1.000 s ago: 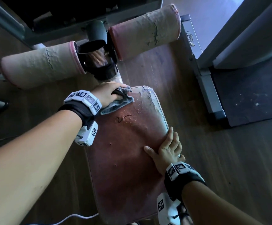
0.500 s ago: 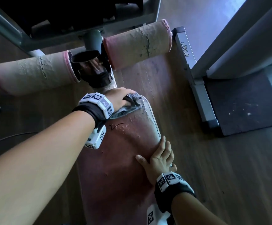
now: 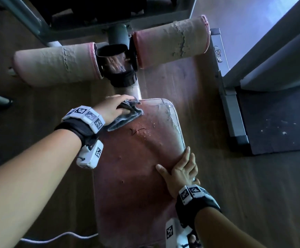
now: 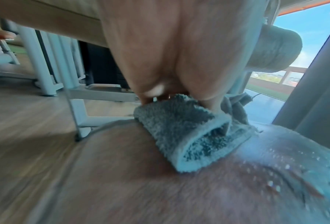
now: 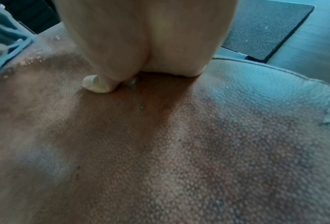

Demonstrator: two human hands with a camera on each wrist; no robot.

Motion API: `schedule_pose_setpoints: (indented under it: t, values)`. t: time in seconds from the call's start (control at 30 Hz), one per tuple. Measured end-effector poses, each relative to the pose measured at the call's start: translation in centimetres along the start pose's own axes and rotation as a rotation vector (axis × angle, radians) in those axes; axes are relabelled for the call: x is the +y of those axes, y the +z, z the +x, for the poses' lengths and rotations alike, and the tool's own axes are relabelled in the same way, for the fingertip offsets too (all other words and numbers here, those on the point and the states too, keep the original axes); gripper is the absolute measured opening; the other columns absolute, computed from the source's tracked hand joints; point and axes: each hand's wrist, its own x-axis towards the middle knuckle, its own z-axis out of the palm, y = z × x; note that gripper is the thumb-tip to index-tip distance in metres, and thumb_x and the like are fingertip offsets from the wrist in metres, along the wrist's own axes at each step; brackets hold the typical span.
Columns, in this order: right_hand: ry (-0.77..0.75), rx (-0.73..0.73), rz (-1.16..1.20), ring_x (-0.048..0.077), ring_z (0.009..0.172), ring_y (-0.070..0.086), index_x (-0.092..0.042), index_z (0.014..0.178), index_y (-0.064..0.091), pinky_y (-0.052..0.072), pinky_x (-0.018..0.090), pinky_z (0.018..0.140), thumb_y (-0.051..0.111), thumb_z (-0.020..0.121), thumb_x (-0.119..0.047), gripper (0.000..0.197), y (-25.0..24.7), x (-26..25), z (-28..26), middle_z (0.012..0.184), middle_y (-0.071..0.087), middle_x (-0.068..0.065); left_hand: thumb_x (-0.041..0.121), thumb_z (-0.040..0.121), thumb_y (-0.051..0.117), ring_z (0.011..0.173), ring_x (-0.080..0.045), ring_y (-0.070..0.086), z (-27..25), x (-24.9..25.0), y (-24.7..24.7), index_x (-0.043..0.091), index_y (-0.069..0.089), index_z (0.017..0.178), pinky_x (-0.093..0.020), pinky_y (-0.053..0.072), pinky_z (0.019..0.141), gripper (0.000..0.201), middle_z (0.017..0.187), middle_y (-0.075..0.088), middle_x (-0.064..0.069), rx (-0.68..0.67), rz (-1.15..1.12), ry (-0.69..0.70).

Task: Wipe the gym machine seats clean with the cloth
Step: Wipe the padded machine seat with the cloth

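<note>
A worn reddish-brown seat pad [image 3: 133, 176] runs down the middle of the head view, with cracked edging at its far right corner and wet specks near the far end. My left hand [image 3: 113, 108] grips a folded grey cloth [image 3: 126, 117] and presses it on the seat's far left corner; the left wrist view shows the cloth [image 4: 194, 131] bunched under my palm [image 4: 179, 60]. My right hand [image 3: 181, 169] lies flat on the seat's right edge, fingers straight, thumb on the top. In the right wrist view the right hand [image 5: 146, 45] presses the textured seat [image 5: 160, 144].
Two cracked beige roller pads [image 3: 56, 63] [image 3: 170, 40] flank a dark post [image 3: 117, 63] just beyond the seat. A grey metal frame rail [image 3: 227, 97] and a dark floor mat [image 3: 278, 119] lie to the right. A white cable [image 3: 56, 238] crosses the wooden floor at lower left.
The left hand has slid the cloth across the seat's far end and back toward its left corner. The right hand has stayed on the right edge.
</note>
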Motion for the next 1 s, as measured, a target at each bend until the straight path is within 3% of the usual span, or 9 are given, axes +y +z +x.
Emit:
schedule_pose_setpoints:
  t: [0.13,0.27,0.4,0.53,0.6,0.7,0.83,0.9,1.0]
  values:
    - [0.006,0.008,0.008,0.028,0.145,-0.001,-0.031,0.142,-0.033,0.019,0.058,0.110,0.048,0.068,-0.083,0.122,0.1,0.0,0.1,0.156,-0.014,0.000,0.012,0.089,0.067,0.143,-0.036,0.029,-4.5,-3.0,2.3,0.018,0.042,0.147,-0.045,0.022,0.118,0.063,0.156,0.035,-0.006,0.149,0.083,0.011]
    - [0.012,0.043,-0.007,0.027,0.145,0.001,-0.028,0.145,-0.029,0.021,0.056,0.110,0.049,0.068,-0.083,0.122,0.3,-0.1,0.2,0.157,-0.010,0.002,0.018,0.084,0.071,0.144,-0.039,0.025,-9.0,-2.3,6.6,0.020,0.044,0.146,-0.058,0.026,0.115,0.067,0.157,0.032,-0.004,0.284,0.209,0.084]
    - [0.018,0.051,0.002,0.027,0.145,0.002,-0.029,0.146,-0.026,0.020,0.056,0.110,0.053,0.068,-0.081,0.123,0.4,-0.1,0.2,0.157,-0.010,0.001,0.030,0.089,0.063,0.146,-0.033,0.024,-14.5,0.1,10.4,0.028,0.039,0.148,-0.052,0.025,0.116,0.064,0.158,0.031,-0.001,0.273,0.227,0.105]
    - [0.009,0.046,0.012,0.028,0.145,0.001,-0.029,0.145,-0.026,0.017,0.057,0.110,0.054,0.069,-0.080,0.122,0.5,-0.1,0.4,0.158,-0.010,0.001,0.044,0.097,0.039,0.148,-0.018,0.020,-18.4,1.9,12.4,0.034,0.024,0.153,-0.040,0.020,0.120,0.059,0.158,0.027,0.008,0.327,-0.037,0.017]
    - [0.006,0.048,0.013,0.028,0.145,0.000,-0.029,0.146,-0.026,0.016,0.057,0.111,0.055,0.070,-0.078,0.122,0.5,-0.1,0.4,0.158,-0.010,0.002,0.041,0.099,0.035,0.149,-0.016,0.016,-18.4,2.0,12.9,0.024,0.025,0.154,-0.036,0.015,0.121,0.059,0.161,0.020,0.006,0.376,-0.058,-0.042]
    - [0.006,0.042,0.045,0.029,0.145,-0.001,-0.030,0.147,-0.025,0.013,0.056,0.112,0.057,0.070,-0.076,0.122,0.5,0.0,0.4,0.158,-0.010,0.004,0.042,0.099,0.031,0.151,-0.025,0.010,-16.6,2.1,13.5,0.016,0.025,0.154,-0.038,0.010,0.122,0.061,0.164,0.013,0.001,0.369,0.087,-0.094]
    - [-0.009,0.047,0.073,0.030,0.144,-0.003,-0.030,0.147,-0.024,0.008,0.055,0.114,0.060,0.072,-0.073,0.121,0.5,0.0,0.4,0.158,-0.010,0.005,0.043,0.097,0.034,0.147,-0.040,0.018,-12.9,2.1,12.8,0.011,0.027,0.153,-0.052,0.020,0.118,0.065,0.162,0.020,-0.007,0.328,0.276,-0.125]
    - [-0.017,0.061,0.077,0.030,0.144,-0.002,-0.029,0.148,-0.022,0.008,0.055,0.114,0.061,0.072,-0.072,0.120,0.6,0.0,0.5,0.158,-0.009,0.005,0.042,0.095,0.038,0.147,-0.042,0.017,-11.5,2.0,12.2,0.012,0.025,0.154,-0.055,0.018,0.118,0.068,0.162,0.018,-0.006,0.292,0.330,-0.115]
    - [-0.013,0.061,0.086,0.029,0.144,-0.002,-0.030,0.148,-0.022,0.008,0.056,0.114,0.062,0.071,-0.072,0.120,0.7,0.1,0.6,0.158,-0.009,0.005,0.045,0.095,0.029,0.148,-0.039,0.015,-11.7,1.6,12.0,0.014,0.024,0.155,-0.055,0.017,0.118,0.067,0.163,0.017,-0.002,0.261,0.387,-0.094]
